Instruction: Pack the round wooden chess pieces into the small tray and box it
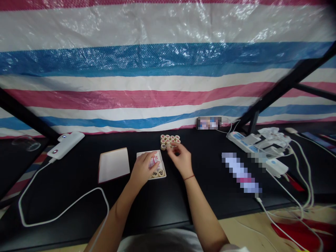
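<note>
Pieces [168,141]: frame centre, round, cream, red/black characters
Left hand [143,167]: thumb, fingers apart over box [161,159]
Right hand [182,159]: fingertips at pieces, pinch can't tell
Table [202,189]: black
Tarp [157,84]: striped, frame top

Plain black on the table [210,157]. Behind the white box [162,163], red, white and blue stripes on the sheet [144,63]; inside it, black characters on cream discs [161,173]; beyond its right corner, mostly red characters on a cream stack [168,137].
</note>
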`<state>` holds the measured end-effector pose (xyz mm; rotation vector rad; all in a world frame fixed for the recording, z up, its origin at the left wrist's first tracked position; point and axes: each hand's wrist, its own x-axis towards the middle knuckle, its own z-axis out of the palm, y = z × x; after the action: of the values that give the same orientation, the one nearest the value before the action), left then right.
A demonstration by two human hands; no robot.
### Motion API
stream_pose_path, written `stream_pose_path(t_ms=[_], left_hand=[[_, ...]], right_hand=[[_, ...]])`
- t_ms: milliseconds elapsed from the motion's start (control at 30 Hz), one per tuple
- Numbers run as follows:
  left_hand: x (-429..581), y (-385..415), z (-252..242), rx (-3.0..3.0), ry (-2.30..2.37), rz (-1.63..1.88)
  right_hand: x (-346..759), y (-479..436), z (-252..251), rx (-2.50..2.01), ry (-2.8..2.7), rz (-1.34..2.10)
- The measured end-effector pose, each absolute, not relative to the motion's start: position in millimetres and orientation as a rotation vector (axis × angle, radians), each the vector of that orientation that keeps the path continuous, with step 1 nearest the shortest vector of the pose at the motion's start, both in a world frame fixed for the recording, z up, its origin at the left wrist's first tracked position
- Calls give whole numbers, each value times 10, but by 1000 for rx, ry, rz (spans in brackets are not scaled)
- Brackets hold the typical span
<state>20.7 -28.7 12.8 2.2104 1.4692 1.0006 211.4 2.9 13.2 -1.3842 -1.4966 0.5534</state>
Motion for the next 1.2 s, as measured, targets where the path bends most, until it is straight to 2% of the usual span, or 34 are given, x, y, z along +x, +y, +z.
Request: stream_pose_path(t_ms=[133, 267, 433, 767, 967, 1100, 1200], left_hand=[[84, -295, 226, 2310, 1282, 697], [22, -328, 262, 2320, 1247, 465], [41, -336, 231, 2339, 1227, 377], [129, -339, 133, 2344, 1388, 426], [94, -327, 211, 2387, 1312, 524], [-89, -307, 299, 2364, 1387, 751], [-261, -348, 309, 2335, 1501, 737]], right_hand=[[2482, 174, 32, -1679, -1421, 324], [2558, 214, -65, -1724, -1522, 331], [2502, 200, -114, -1731, -1556, 331], [2512, 238, -166, -1826, -1566, 298], [2478, 191, -46, -1797, -1499, 282], [2289, 105, 65, -1651, -1469, 216], [2056, 39, 91, -1455, -1703, 374]])
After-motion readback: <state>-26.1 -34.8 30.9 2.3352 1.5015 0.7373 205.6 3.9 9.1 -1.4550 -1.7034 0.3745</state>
